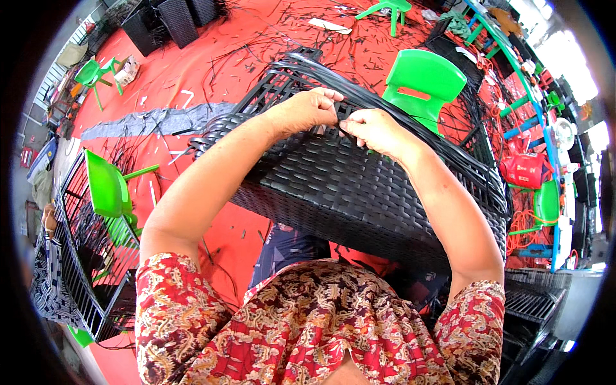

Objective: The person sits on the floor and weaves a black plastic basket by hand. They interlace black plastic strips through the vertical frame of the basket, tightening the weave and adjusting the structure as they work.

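In front of me lies a black woven wicker furniture piece [350, 183], its near part closely woven and its far left part an open lattice. My left hand [311, 110] is closed over the far edge of the weave, fingers curled in a pinch. Close to its right, my right hand [375, 131] is also closed, thumb and forefinger pinching. A thin black weaving strip [341, 115] runs between the fingertips of both hands; its ends are hard to follow against the black weave. Behind my hands, a thick bundle of loose black strips [423, 125] runs along the far side.
A green plastic chair [427, 74] stands just beyond the piece. At left are another green chair [106, 183] and a black slatted frame [86, 250], with a person's patterned sleeve [54, 276] beside it. Strip scraps litter the red floor [250, 42]. A red bag [521, 170] lies at right.
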{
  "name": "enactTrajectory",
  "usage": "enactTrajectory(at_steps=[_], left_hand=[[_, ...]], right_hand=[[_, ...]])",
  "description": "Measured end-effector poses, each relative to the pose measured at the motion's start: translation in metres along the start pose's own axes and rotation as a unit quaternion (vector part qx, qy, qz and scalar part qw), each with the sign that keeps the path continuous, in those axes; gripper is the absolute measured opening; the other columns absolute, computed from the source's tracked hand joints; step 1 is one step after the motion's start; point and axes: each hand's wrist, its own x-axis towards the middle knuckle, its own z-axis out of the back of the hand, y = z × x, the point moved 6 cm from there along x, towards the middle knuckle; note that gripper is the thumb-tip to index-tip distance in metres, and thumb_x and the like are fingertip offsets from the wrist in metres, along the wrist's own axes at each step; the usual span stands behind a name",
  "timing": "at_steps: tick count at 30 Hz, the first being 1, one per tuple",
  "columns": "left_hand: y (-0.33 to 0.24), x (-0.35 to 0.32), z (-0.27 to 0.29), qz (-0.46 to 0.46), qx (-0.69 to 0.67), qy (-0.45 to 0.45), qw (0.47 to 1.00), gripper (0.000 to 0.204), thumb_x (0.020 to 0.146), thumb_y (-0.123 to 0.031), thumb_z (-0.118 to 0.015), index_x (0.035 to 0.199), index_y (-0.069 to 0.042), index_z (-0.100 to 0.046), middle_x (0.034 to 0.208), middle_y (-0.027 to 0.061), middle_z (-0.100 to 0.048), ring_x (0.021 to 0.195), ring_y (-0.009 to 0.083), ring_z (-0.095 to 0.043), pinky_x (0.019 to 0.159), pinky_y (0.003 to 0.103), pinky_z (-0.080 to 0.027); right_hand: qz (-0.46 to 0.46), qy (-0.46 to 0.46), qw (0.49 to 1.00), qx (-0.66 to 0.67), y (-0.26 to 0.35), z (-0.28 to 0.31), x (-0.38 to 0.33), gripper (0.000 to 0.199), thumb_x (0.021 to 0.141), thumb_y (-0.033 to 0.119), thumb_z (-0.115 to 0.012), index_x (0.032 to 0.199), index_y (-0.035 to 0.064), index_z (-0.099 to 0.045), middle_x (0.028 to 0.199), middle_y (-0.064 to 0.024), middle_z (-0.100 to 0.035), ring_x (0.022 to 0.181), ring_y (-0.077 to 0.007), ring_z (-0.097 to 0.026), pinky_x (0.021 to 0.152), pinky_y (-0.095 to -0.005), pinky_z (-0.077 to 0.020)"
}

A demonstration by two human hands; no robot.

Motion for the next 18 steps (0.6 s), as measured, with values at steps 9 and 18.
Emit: enactTrajectory(at_steps=[9,18], left_hand=[[0.012,-0.008,-0.001,0.031,0.428,0.021,0.903,0.019,0.076,-0.034,-0.067,0.092,-0.027,-0.072,0.148,0.0071,-0.029,0.137,0.0280,-0.023,0.107,0.053,-0.014],[0.016,-0.004,0.013,-0.021,0.032,0.013,0.999,0.010,0.074,-0.013,-0.066,0.070,-0.004,-0.067,0.125,0.0084,-0.049,0.116,0.0175,-0.043,0.097,0.031,-0.032]], right_hand=[[-0.055,0.013,0.993,-0.106,0.002,-0.007,0.013,0.023,0.073,0.023,-0.060,0.067,0.0011,-0.060,0.066,-0.0072,-0.059,0.061,-0.0162,-0.054,0.057,-0.0331,-0.0433],[0.099,-0.108,0.971,-0.187,0.015,-0.005,0.023,0.022,0.079,0.025,-0.066,0.083,0.0042,-0.065,0.094,-0.0147,-0.057,0.092,-0.0289,-0.057,0.081,-0.0360,-0.0455]])
